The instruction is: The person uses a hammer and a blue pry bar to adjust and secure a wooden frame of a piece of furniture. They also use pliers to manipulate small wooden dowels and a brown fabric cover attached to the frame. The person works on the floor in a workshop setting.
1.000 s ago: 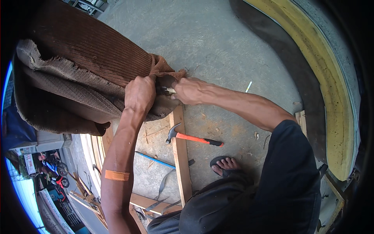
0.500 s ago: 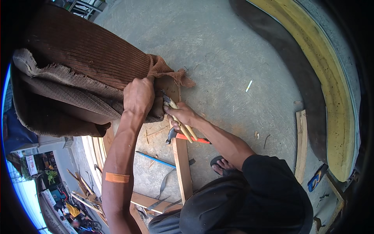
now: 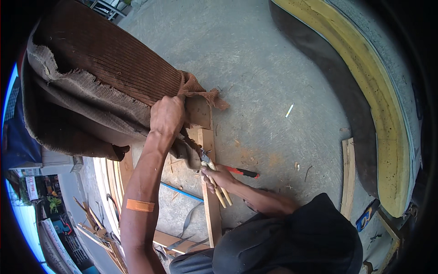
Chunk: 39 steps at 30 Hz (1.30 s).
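A piece of furniture covered in ribbed brown fabric (image 3: 123, 64) lies at the upper left, its torn grey-brown backing cloth (image 3: 98, 98) hanging loose. My left hand (image 3: 167, 116) is closed on the brown fabric near the end of the wooden frame. My right hand (image 3: 218, 178) grips pincers with pale yellow handles (image 3: 222, 194). Their jaws meet the ragged edge of the backing cloth, which is pulled out toward me. Under my right hand runs a wooden beam (image 3: 211, 214). A hammer with an orange and black handle (image 3: 242, 171) lies beside it, its head hidden.
Along the right curves a long yellow foam cushion (image 3: 394, 137) with dark covering. A wooden strip (image 3: 347, 178) lies near it. A white stick (image 3: 289, 110) rests on the concrete floor. Black straps (image 3: 187, 221), a blue rod (image 3: 182, 192) and scrap wood (image 3: 98, 228) are at lower left.
The pincers in my right hand have moved down toward me, drawing the backing cloth's edge away from the frame. My left hand keeps its hold, shifting slightly.
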{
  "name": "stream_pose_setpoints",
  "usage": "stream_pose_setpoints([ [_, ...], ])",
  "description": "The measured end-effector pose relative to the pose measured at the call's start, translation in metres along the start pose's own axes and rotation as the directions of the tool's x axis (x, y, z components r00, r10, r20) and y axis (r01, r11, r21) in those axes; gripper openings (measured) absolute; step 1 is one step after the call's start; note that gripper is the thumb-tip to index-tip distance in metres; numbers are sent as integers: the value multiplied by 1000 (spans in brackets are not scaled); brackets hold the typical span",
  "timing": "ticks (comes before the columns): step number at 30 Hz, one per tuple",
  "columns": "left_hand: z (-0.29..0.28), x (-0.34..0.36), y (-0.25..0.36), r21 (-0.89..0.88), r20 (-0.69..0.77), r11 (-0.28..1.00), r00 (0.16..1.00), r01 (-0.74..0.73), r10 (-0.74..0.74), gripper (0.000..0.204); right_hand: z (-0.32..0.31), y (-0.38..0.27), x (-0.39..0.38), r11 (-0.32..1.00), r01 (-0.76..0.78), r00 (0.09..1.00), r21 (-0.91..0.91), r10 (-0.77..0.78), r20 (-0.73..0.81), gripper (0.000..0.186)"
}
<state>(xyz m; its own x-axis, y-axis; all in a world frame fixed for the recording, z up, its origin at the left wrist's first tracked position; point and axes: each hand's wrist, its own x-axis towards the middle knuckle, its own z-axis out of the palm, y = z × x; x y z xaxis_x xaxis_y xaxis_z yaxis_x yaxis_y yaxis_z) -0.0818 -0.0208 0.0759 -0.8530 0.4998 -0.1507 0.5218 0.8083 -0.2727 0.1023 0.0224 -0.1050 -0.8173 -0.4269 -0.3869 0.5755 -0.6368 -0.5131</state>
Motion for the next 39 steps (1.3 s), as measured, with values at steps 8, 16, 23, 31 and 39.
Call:
stream_pose_setpoints([
  [8, 5, -46, 6, 62, 18, 938, 940, -340, 340, 45, -25, 54, -23, 669, 63, 993, -741, -113, -17, 56],
  [16, 66, -88, -88, 277, 150, 908, 947, -315, 282, 28, -19, 9, -74, 591, -190, 980, -784, 156, -121, 57],
  [23, 97, -84, -120, 236, -41, 960, 985, -151, 165, 25, -90, -15, -98, 133, -214, 939, -968, -244, -242, 58],
  [31, 90, -117, -95, 103, -131, 968, 961, -229, 242, 25, -58, 46, -73, -281, -154, 933, -947, -356, -46, 46],
  [39, 97, -142, -129, 62, -309, 980, 930, -187, 198, 45, -6, 7, -104, 73, -118, 951, -990, -280, -134, 36],
])
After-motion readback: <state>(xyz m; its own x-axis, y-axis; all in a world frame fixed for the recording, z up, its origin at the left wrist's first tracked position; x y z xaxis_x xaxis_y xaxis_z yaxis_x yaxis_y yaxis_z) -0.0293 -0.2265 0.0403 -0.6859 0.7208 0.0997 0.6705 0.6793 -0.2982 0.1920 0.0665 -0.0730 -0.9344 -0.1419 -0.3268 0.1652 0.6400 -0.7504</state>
